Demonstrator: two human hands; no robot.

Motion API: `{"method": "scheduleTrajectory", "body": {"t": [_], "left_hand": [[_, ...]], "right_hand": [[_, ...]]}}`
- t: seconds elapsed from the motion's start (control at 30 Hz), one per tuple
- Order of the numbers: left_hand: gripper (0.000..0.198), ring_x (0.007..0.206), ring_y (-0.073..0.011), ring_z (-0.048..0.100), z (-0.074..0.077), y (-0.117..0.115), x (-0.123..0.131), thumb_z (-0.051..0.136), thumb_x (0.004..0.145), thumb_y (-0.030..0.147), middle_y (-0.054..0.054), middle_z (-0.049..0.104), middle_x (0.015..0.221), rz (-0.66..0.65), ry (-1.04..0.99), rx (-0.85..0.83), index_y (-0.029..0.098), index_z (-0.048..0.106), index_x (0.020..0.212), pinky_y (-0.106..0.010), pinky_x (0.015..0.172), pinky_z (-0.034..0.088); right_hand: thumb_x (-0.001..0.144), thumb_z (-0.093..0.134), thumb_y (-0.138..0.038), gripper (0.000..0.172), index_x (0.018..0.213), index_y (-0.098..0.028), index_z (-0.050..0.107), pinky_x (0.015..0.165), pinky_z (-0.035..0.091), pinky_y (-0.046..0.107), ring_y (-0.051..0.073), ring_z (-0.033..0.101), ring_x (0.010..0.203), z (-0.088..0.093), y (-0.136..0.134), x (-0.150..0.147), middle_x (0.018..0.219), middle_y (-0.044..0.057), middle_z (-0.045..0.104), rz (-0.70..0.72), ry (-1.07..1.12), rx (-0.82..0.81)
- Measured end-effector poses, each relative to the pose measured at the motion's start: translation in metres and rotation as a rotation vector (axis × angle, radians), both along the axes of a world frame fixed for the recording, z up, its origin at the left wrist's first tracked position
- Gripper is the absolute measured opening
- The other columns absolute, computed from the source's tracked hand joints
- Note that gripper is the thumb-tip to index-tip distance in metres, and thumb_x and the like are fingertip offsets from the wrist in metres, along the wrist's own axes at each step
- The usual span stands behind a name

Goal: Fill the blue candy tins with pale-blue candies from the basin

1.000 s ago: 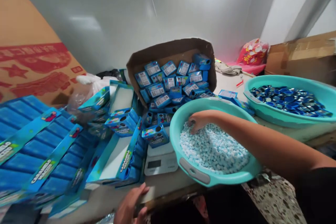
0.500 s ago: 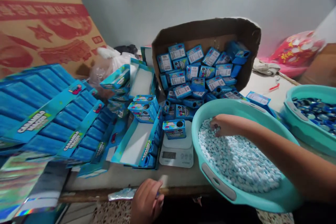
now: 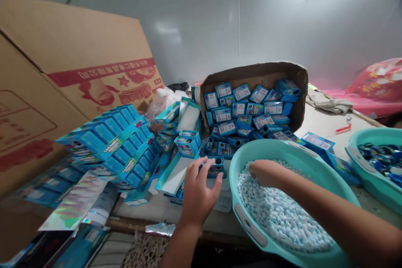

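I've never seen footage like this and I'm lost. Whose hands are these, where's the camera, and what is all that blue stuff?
No machine here: a person works with bare hands, and one camera on their head looks down at them. The left hand reaches, spread open, to a small blue box standing by the basin. The right hand rests in a teal basin of small white-blue pellets. Behind, a tipped cardboard box spills more small boxes; stacked blue trays lie left, a second basin right.
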State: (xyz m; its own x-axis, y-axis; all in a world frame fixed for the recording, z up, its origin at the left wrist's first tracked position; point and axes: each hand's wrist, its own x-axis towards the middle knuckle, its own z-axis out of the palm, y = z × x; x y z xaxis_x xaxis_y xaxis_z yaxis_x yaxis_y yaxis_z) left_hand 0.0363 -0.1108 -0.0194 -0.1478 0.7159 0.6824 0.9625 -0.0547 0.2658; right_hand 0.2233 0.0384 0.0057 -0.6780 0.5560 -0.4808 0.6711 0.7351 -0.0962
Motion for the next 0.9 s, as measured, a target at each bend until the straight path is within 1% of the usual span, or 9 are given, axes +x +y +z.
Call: {"method": "scheduleTrajectory", "body": {"t": [0.07, 0.13, 0.27, 0.33, 0.4, 0.53, 0.6, 0.77, 0.9], "left_hand": [[0.047, 0.122, -0.0329, 0.05, -0.002, 0.031, 0.003, 0.066, 0.083, 0.045, -0.016, 0.053, 0.129, 0.078, -0.063, -0.139, 0.02, 0.059, 0.122, -0.053, 0.103, 0.044], [0.045, 0.116, -0.0325, 0.052, -0.013, 0.05, 0.004, 0.066, 0.082, 0.047, -0.015, 0.057, 0.121, 0.093, -0.112, -0.214, 0.018, 0.062, 0.117, -0.053, 0.1, 0.045], [0.028, 0.105, -0.0264, 0.056, -0.022, 0.052, 0.005, 0.065, 0.084, 0.034, -0.01, 0.06, 0.108, 0.077, -0.116, -0.2, 0.018, 0.064, 0.107, -0.045, 0.095, 0.049], [0.024, 0.105, -0.0243, 0.057, -0.01, 0.039, 0.006, 0.067, 0.082, 0.032, -0.008, 0.059, 0.106, 0.036, -0.084, -0.152, 0.021, 0.065, 0.103, -0.041, 0.095, 0.049], [0.026, 0.107, -0.0239, 0.057, 0.012, 0.024, 0.003, 0.068, 0.081, 0.031, -0.008, 0.058, 0.11, 0.027, -0.015, -0.014, 0.022, 0.065, 0.105, -0.04, 0.097, 0.048], [0.031, 0.108, -0.0256, 0.058, 0.059, 0.008, -0.023, 0.073, 0.077, 0.03, -0.01, 0.059, 0.112, 0.252, 0.141, 0.284, 0.018, 0.066, 0.105, -0.044, 0.102, 0.045], [0.031, 0.109, -0.0255, 0.059, 0.071, 0.01, -0.046, 0.072, 0.077, 0.031, -0.009, 0.061, 0.111, 0.302, 0.156, 0.293, 0.018, 0.066, 0.105, -0.044, 0.104, 0.044], [0.029, 0.101, -0.0223, 0.062, 0.062, 0.026, -0.094, 0.069, 0.079, 0.039, -0.007, 0.063, 0.104, 0.218, 0.059, 0.166, 0.016, 0.068, 0.097, -0.038, 0.099, 0.049], [0.029, 0.104, -0.0213, 0.062, 0.046, 0.031, -0.105, 0.069, 0.078, 0.04, -0.005, 0.063, 0.106, 0.163, -0.067, 0.135, 0.018, 0.069, 0.098, -0.035, 0.1, 0.048]], "right_hand": [[0.07, 0.063, -0.007, 0.037, 0.105, -0.011, 0.074, 0.081, 0.052, 0.04, 0.038, 0.067, 0.098, 0.001, 0.0, 0.0, 0.103, 0.019, 0.072, 0.01, -0.016, -0.018], [0.069, 0.067, -0.011, 0.04, 0.108, -0.009, 0.074, 0.085, 0.053, 0.042, 0.04, 0.066, 0.101, 0.003, -0.001, 0.0, 0.106, 0.02, 0.071, 0.022, -0.03, -0.04], [0.072, 0.07, -0.022, 0.049, 0.119, -0.01, 0.069, 0.096, 0.051, 0.045, 0.039, 0.063, 0.111, 0.011, -0.008, 0.002, 0.116, 0.02, 0.068, 0.059, 0.009, -0.057], [0.073, 0.069, -0.023, 0.051, 0.123, -0.013, 0.067, 0.097, 0.051, 0.044, 0.037, 0.062, 0.113, 0.015, -0.013, 0.004, 0.118, 0.019, 0.067, 0.069, 0.047, -0.054], [0.074, 0.067, -0.024, 0.048, 0.122, -0.016, 0.068, 0.094, 0.053, 0.045, 0.036, 0.065, 0.109, 0.017, -0.018, 0.004, 0.116, 0.018, 0.069, 0.08, 0.069, -0.049], [0.075, 0.067, -0.026, 0.044, 0.118, -0.017, 0.07, 0.09, 0.055, 0.045, 0.036, 0.066, 0.105, 0.014, -0.024, 0.002, 0.114, 0.019, 0.069, 0.114, 0.076, -0.04], [0.078, 0.066, -0.026, 0.045, 0.121, -0.014, 0.068, 0.092, 0.054, 0.046, 0.036, 0.065, 0.107, 0.012, -0.024, 0.003, 0.116, 0.021, 0.067, 0.114, 0.081, -0.027], [0.081, 0.065, -0.032, 0.045, 0.121, -0.014, 0.066, 0.089, 0.054, 0.045, 0.036, 0.066, 0.106, 0.013, -0.022, 0.009, 0.113, 0.02, 0.068, 0.081, 0.072, -0.038], [0.086, 0.055, -0.026, 0.027, 0.106, -0.015, 0.069, 0.079, 0.056, 0.044, 0.034, 0.069, 0.094, 0.016, -0.016, -0.004, 0.099, 0.016, 0.071, 0.098, 0.201, 0.113]]}}
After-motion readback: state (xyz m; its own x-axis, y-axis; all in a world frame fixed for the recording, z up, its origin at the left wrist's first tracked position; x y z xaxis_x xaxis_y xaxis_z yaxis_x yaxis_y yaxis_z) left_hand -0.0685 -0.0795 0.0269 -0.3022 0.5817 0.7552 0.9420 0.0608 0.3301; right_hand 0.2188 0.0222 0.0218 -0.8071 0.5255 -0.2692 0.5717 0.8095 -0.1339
